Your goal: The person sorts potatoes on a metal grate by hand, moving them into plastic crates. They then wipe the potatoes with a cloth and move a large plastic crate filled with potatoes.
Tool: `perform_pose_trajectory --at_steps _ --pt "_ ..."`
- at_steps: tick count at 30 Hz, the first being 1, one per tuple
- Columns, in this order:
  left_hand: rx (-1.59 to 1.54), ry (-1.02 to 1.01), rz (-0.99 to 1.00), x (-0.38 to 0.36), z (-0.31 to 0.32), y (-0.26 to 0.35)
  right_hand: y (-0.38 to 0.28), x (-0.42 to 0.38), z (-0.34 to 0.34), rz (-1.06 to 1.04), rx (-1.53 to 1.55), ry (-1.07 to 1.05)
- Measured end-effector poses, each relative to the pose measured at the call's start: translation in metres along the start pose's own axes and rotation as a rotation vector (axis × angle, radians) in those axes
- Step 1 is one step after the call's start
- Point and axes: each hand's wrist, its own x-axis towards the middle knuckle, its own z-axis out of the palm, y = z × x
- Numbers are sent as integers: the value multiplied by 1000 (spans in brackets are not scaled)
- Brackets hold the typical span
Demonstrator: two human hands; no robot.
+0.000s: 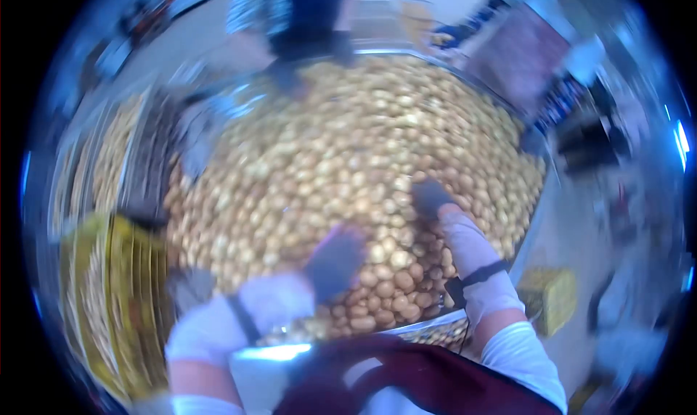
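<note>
A wide heap of small, round, golden-tan pieces [348, 154] covers a metal-edged table; blur hides exactly what they are. My left hand [334, 265], in a dark glove, is over the near part of the heap, at or just above the pieces. My right hand [431, 197], gloved the same way, reaches farther out to the right and seems to touch the pile. Both hands are smeared by motion, so their fingers and anything in them cannot be made out. White sleeves cover my forearms, with a dark band around each.
Yellow crates or trays [116, 299] stand stacked at the left. Across the table a person [301, 16] reaches toward the heap; a gloved hand [196, 136] shows at its left side. Another person in a dull red garment [519, 52] is at the far right. A yellow block-like bundle [549, 299] lies at the right.
</note>
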Motion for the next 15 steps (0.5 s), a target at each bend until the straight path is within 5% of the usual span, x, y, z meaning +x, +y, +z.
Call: perform_pose_trajectory --at_steps 3,7,15 --pt "-107 249 30 27 -52 8 1 -9 2 -84 -39 225" --pt "-282 501 70 111 -57 32 6 -17 9 25 -18 159" --pt "-448 571 80 224 -31 85 -16 -39 19 26 47 88"
